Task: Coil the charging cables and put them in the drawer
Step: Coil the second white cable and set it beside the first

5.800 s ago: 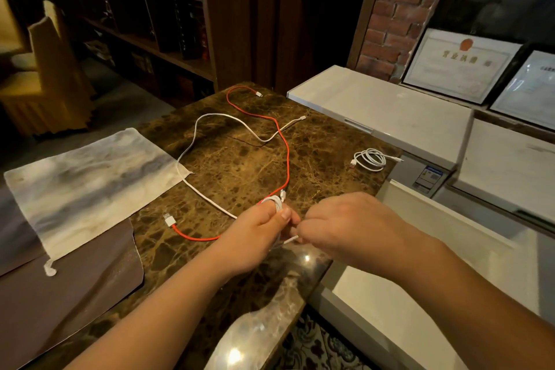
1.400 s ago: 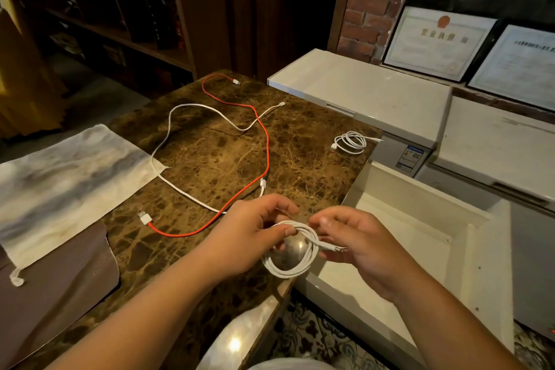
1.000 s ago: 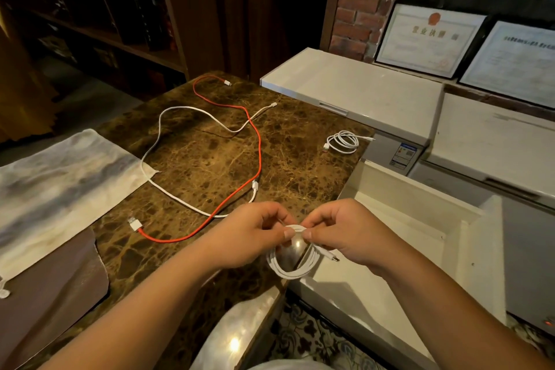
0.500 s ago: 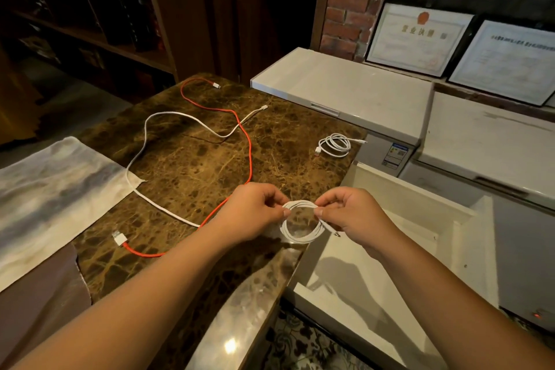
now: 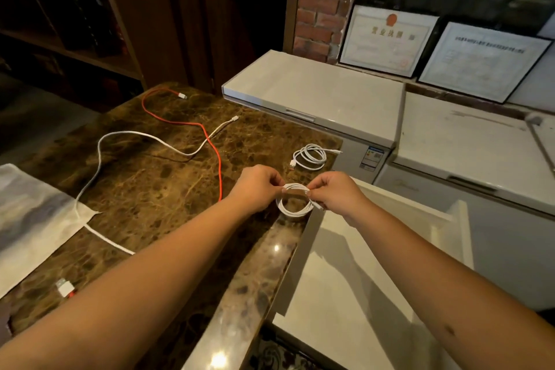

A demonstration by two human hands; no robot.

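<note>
Your fingers (image 5: 280, 186) of both hands pinch a white coil (image 5: 295, 201) over the bench's right edge; drawer (image 5: 450, 219) empty, second coil (image 5: 310, 157) waiting, two cables uncoiled.

Dim, warm indoor light, with wide-angle distortion toward the frame edges.

The bookshelves (image 5: 69, 24) at the upper left are lost in near darkness. Small bright glare spots are reflected on the polished near edge of the marble tabletop (image 5: 150, 186), and soft shadows of the forearms are cast onto the pale floor of the open drawer (image 5: 360, 294). Straight lines are bowed near the borders, the forearms are stretched toward the bottom corners, and the text of the framed certificates (image 5: 387, 39) is rendered too soft to be read.
</note>
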